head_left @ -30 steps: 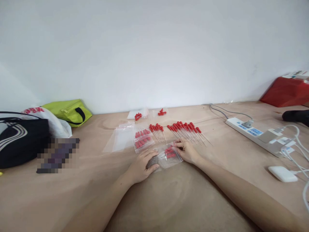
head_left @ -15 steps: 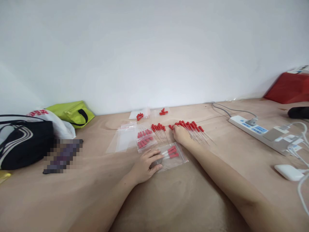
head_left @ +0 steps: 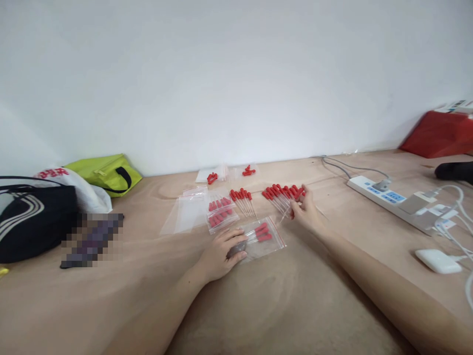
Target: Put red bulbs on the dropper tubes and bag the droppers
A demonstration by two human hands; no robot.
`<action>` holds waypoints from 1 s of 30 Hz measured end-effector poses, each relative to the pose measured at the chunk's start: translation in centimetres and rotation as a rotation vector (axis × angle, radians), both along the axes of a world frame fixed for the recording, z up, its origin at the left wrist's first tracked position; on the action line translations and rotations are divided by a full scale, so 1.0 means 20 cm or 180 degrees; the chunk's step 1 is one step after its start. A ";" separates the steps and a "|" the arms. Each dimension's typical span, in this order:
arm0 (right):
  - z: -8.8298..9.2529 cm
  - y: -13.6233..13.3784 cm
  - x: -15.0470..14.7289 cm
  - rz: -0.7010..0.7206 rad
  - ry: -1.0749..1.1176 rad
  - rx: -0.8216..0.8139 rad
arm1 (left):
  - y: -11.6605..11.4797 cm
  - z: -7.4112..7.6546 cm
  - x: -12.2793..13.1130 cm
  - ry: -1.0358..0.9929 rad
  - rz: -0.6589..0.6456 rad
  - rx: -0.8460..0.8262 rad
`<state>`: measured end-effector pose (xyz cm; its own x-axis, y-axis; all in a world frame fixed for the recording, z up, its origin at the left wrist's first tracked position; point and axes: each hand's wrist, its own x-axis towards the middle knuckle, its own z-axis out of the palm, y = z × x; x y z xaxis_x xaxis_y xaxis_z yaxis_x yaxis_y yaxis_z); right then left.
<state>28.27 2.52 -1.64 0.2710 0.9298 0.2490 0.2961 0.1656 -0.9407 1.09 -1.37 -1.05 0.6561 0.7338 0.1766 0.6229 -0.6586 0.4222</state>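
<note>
Over the left end of a clear zip bag [head_left: 276,229] rests my left hand [head_left: 223,251], thumb and fingers closed about it. Several droppers [head_left: 263,231] with red rubber bulbs lie inside that bag. My right hand [head_left: 305,212] is at the right side of a fanned row of loose droppers [head_left: 277,192]. Its fingers are pinched on a dropper, whose thin stem points down and left; its bulb is mostly hidden. A smaller fan of droppers [head_left: 242,197] lies left of that row. Beside it are filled zip bags [head_left: 221,217] of droppers.
Flat clear bags [head_left: 190,212] lie to the left. Loose red bulbs [head_left: 212,177] sit on bags near the wall. On the right stand a power strip [head_left: 384,192] with cables and a white charger [head_left: 438,260]. A black bag [head_left: 40,222] and a green bag [head_left: 103,172] are at left.
My right hand has moved right, from the left end of the dropper row to its right side, uncovering the left bulbs. My left hand stays on the zip bag.
</note>
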 end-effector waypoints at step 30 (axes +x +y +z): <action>-0.02 -0.17 -0.14 0.0208 0.2099 -0.0599 | -0.01 0.02 0.01 0.0151 -0.0046 0.0128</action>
<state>25.39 -0.98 -2.12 0.2524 0.9607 -0.1159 -0.3532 -0.0201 -0.9353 1.29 -1.53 -0.56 0.6748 0.7171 0.1741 0.6320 -0.6834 0.3653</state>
